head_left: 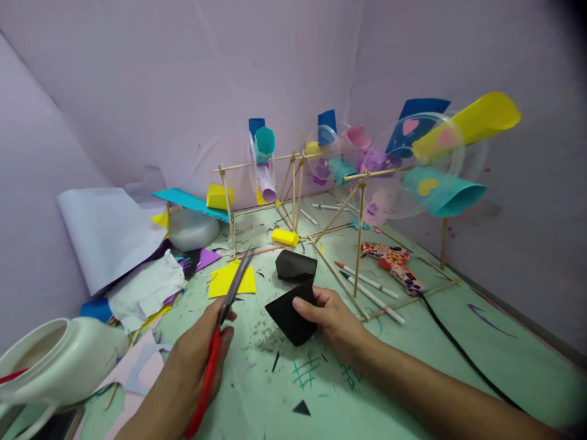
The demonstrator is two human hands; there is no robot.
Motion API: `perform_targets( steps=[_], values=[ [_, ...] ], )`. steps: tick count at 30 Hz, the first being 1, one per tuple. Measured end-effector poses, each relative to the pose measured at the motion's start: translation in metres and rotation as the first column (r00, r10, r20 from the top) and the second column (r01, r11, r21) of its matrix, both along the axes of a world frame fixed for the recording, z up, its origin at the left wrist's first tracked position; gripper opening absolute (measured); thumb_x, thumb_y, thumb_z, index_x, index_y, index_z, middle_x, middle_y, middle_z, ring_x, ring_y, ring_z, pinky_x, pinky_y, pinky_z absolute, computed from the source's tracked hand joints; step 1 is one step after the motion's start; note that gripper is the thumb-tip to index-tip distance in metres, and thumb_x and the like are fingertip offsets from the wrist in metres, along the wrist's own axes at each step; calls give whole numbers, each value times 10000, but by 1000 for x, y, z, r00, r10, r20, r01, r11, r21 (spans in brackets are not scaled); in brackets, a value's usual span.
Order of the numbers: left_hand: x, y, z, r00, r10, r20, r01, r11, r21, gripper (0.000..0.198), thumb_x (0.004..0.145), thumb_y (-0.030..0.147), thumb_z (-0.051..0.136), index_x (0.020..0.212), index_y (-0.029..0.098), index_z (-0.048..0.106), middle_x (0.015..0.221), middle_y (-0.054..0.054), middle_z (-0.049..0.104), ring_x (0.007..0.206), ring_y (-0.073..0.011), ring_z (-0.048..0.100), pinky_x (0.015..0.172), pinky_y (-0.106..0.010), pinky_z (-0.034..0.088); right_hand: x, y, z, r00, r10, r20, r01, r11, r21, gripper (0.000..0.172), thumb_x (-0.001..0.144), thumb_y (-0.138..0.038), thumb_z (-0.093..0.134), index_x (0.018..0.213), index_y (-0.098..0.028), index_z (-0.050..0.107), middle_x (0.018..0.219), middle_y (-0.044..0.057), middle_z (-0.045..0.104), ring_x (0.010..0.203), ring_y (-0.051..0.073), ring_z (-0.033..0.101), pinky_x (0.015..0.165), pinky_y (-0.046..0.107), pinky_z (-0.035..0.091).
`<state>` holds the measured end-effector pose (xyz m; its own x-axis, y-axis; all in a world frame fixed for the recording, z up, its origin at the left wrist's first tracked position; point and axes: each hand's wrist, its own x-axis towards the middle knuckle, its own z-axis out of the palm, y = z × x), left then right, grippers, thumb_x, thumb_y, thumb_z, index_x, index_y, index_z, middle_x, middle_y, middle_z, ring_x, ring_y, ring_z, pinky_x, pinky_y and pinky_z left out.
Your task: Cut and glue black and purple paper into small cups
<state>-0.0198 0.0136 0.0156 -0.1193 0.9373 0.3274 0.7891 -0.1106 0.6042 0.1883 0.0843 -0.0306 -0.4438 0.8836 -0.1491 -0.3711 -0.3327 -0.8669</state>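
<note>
Red-handled scissors are in my left hand, its fingers closed around the handles and the blades angled up and away from me. My right hand pinches a folded piece of black paper, thumb on its near face. The blades are apart from this paper. Just behind it lies a curled black paper piece. A flat yellow paper rests under the scissor tips. Farther back is a small yellow paper roll. A black paper triangle lies on the green tabletop near me.
Stick frames carry clear plastic wheels with coloured paper tubes. A patterned glue gun, its black cord and several markers lie right. To the left are a white jug and crumpled paper.
</note>
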Motion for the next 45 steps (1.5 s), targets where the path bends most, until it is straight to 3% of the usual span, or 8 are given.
perform_targets(
  steps=[2,4,12,19,26,33,38,45],
  values=[
    [-2,0,-3,992,-82,-91,80,996,-23,416,783,291,484,1192,230,527,1099,-78,631,1021,-253,583,827,-359,494,0,0,-1,1000,-24,0,24,999,22,316,594,-373,767,743,-120,650,641,20,644,583,135,592,578,267,472],
    [-3,-1,-6,966,-168,-194,157,985,-72,463,822,255,427,1284,231,431,1228,-95,556,1133,-258,515,905,-388,455,0,0,-1,999,-35,-3,35,998,48,313,598,-375,763,749,-125,651,643,16,642,595,140,594,587,275,475],
    [-5,-2,-23,891,-225,-394,231,972,-33,481,852,188,365,1331,221,365,1228,-107,552,1114,-237,535,874,-341,485,0,1,1,994,-103,-25,104,991,82,295,595,-359,765,768,-139,672,672,9,649,625,135,586,616,263,459],
    [-1,-3,-37,874,-234,-426,256,967,-5,649,782,96,384,1402,212,227,1321,-148,442,1221,-301,401,963,-481,383,0,1,0,994,-105,0,105,988,115,257,608,-349,756,741,-144,677,669,5,637,614,130,567,609,262,448],
    [4,1,-31,821,-253,-511,246,966,-82,588,772,97,363,1358,118,311,1095,-198,556,999,-309,532,833,-512,450,-1,-4,6,994,-81,74,68,984,168,211,632,-334,729,743,-159,691,674,0,634,625,128,562,629,268,449],
    [2,2,-28,771,-240,-590,267,963,-42,510,794,95,325,1297,119,407,1053,-183,616,921,-272,599,741,-410,522,-2,-6,6,992,-89,89,69,974,216,173,638,-289,710,761,-168,699,688,-1,633,644,132,554,635,266,449],
    [-2,1,-32,780,-216,-587,288,957,30,498,822,143,320,1316,175,375,1040,-156,625,894,-259,615,695,-364,532,-3,-8,3,991,-100,86,79,971,226,139,651,-267,691,743,-163,696,674,-4,622,642,129,540,640,263,434],
    [-5,2,-33,780,-254,-571,326,945,24,459,854,194,320,1311,176,352,1011,-150,631,847,-242,633,640,-320,537,-3,-7,-1,991,-115,73,95,968,234,104,664,-235,682,743,-167,687,706,-7,621,658,121,528,649,250,427]
  ],
)
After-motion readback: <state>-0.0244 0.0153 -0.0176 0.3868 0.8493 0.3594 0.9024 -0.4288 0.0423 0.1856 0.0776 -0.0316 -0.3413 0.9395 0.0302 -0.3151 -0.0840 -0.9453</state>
